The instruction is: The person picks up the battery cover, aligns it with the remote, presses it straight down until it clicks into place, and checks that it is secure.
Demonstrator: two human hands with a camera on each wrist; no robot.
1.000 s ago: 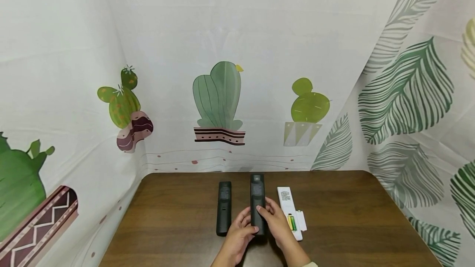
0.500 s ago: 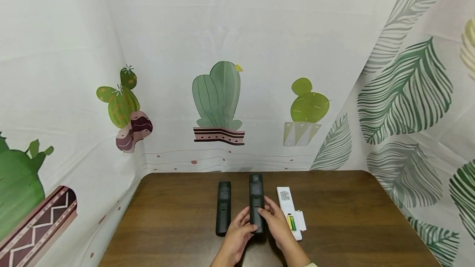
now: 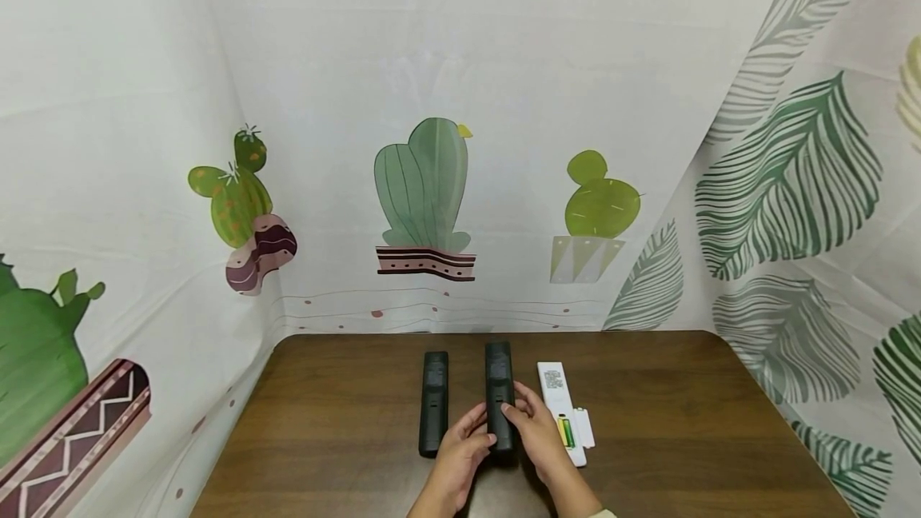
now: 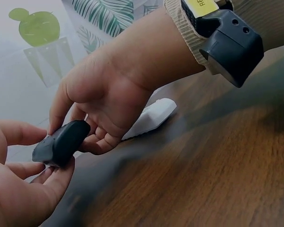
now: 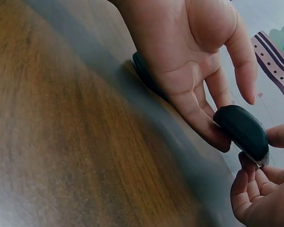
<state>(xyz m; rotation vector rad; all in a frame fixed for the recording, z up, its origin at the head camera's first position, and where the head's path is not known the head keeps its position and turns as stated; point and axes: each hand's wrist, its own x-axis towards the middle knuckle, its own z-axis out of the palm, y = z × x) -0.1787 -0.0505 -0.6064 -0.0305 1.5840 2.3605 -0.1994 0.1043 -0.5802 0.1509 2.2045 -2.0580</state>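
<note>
Left hand and right hand gripped the elongated black plastic remote, apparently unopened, while the slim white plastic remote lay opened.

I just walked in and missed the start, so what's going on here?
A person holds a black remote control with the left hand and right hand, its back facing up. To its left, a second black remote lies on the table. To its right lies a white remote, its compartment open on what look like batteries, a loose white cover beside it.
</note>
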